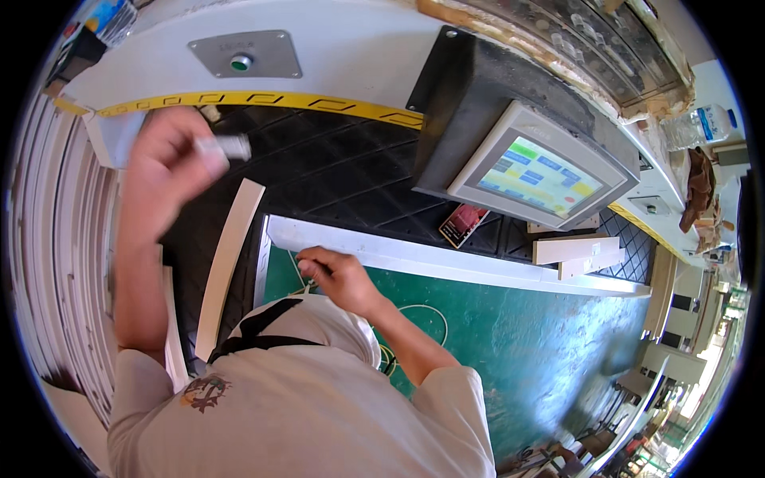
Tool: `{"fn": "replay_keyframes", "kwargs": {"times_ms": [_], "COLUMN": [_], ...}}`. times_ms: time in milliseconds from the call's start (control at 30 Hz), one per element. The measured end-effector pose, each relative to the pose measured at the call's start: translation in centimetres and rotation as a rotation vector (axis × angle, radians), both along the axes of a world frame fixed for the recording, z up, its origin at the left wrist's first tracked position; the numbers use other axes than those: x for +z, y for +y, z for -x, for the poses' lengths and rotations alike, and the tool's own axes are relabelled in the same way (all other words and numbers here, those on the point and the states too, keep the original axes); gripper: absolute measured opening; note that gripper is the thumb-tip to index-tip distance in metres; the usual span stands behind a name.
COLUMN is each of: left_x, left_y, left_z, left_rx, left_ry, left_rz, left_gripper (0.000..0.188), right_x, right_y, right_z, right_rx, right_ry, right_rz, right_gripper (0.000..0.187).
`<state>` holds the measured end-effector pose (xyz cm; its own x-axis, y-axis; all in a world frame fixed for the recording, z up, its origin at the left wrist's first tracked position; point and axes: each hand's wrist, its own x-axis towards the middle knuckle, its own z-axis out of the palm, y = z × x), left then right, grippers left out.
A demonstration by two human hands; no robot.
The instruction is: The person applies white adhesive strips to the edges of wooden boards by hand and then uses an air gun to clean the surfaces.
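My left hand [177, 155], blurred by motion, is raised over the left end of the black quilted mat [351, 155]. Its thumb and fingers pinch a small whitish, partly see-through piece [234, 146], too smeared to name. In front of my waist, my right hand [339, 277] is closed, its fingers curled beside the white rail [382, 256] at the machine's near edge. Whatever those fingers may hold is hidden. A pale wooden strip [229, 267] lies between my two arms, one end on the mat.
A touchscreen panel [542, 171] on a dark bracket juts out over the mat. Below it lie a small red-and-black box [463, 224] and several pale boards [578, 253]. A green button [241, 63] sits on the far white wall. Long white strips [60, 239] are stacked at left.
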<state>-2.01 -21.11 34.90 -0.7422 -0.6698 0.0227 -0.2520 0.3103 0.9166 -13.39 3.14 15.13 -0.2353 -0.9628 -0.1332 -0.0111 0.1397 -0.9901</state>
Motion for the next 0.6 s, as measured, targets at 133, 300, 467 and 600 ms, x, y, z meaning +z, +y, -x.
{"fn": "replay_keyframes", "kwargs": {"times_ms": [133,300,467,600], "left_x": [-9.3,-11.9,-10.6,-9.4], "left_y": [4.1,8.2,8.9,8.1], "left_z": [-4.8,-7.3,-9.0,-10.5], "left_rx": [-0.185,-0.152,-0.229,-0.285], "left_ry": [0.212,0.129,0.281,0.201], "left_rz": [-0.502,-0.503,-0.322,-0.373], "left_gripper": [0.015,0.029,0.031,0.022], "right_x": [2.8,6.1,9.5,11.7], "right_y": [0.9,1.7,0.0,-0.3], "right_z": [-0.2,-1.2,-3.6,-4.6], "right_rx": [-0.061,-0.077,-0.150,-0.150], "right_ry": [-0.126,0.078,0.377,0.646], "right_rz": [0.043,0.173,0.236,0.356], "right_gripper": [0.027,0.016,0.012,0.015]}}
